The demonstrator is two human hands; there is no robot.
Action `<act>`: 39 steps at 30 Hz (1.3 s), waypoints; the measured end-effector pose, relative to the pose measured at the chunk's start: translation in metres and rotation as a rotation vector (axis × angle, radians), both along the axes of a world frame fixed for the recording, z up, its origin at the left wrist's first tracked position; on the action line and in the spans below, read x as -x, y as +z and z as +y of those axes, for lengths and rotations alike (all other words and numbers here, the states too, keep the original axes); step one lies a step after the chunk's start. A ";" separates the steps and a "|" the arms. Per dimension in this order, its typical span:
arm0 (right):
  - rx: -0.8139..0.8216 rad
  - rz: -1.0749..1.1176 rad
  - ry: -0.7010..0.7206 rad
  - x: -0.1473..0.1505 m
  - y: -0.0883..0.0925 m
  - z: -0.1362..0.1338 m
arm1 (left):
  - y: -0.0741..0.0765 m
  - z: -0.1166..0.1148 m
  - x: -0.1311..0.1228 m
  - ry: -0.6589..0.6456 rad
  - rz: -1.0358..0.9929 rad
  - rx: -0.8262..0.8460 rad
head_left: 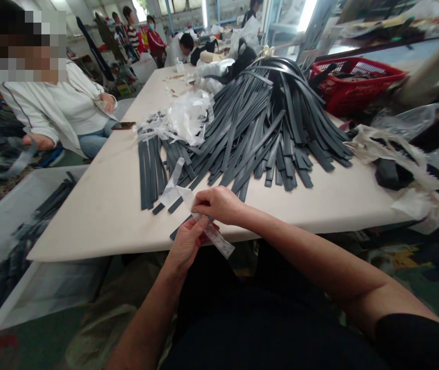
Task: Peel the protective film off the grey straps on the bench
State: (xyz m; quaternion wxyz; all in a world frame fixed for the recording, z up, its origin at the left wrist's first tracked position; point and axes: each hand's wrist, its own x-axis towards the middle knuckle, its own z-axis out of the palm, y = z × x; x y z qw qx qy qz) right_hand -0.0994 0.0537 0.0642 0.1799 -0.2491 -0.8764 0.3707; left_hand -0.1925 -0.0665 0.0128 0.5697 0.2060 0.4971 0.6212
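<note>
Over the table's near edge, my left hand [190, 239] is closed with its thumb pressed on a translucent plastic strip [220, 241], whose tail hangs toward my lap. A dark grey strap [178, 228] pokes out beside the same hand, apparently held in it and mostly covered by the fingers. Just above, my right hand [219, 204] pinches the plastic strip. Further crumpled plastic film [173, 191] stretches away to the left of the pinch. Beyond my hands spreads a large heap of dark grey straps [242, 128], with several laid side by side at its left.
White plastic scraps [192, 115] lie against the heap on the pale table [99, 205]. A phone [123, 125] rests at the left edge. Below stands a white bin [61, 192] with straps. A red basket [358, 82] is at right. A seated person [61, 103] holds a plastic loop.
</note>
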 end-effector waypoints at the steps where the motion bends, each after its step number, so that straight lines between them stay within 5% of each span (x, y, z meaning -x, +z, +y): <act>1: -0.018 -0.006 0.000 0.000 0.001 0.000 | 0.000 0.000 -0.002 0.003 0.009 0.013; 9: -0.028 -0.008 -0.015 -0.006 -0.006 0.009 | -0.008 -0.019 -0.009 -0.061 -0.082 0.092; 15: -0.077 -0.017 0.019 -0.002 -0.014 0.000 | -0.016 -0.036 -0.007 -0.315 -0.036 0.137; 18: -0.151 -0.047 0.055 0.000 -0.021 -0.001 | -0.021 -0.043 -0.004 -0.326 0.012 0.178; 23: -0.378 -0.141 0.096 -0.022 -0.037 0.016 | -0.016 -0.048 0.022 -0.043 0.050 0.094; 30: -0.538 -0.197 0.271 -0.063 -0.047 0.027 | 0.022 -0.029 0.074 0.523 0.002 -0.206; 39: -0.639 -0.189 0.373 -0.057 -0.038 0.013 | 0.007 -0.015 0.035 0.565 -0.391 -0.046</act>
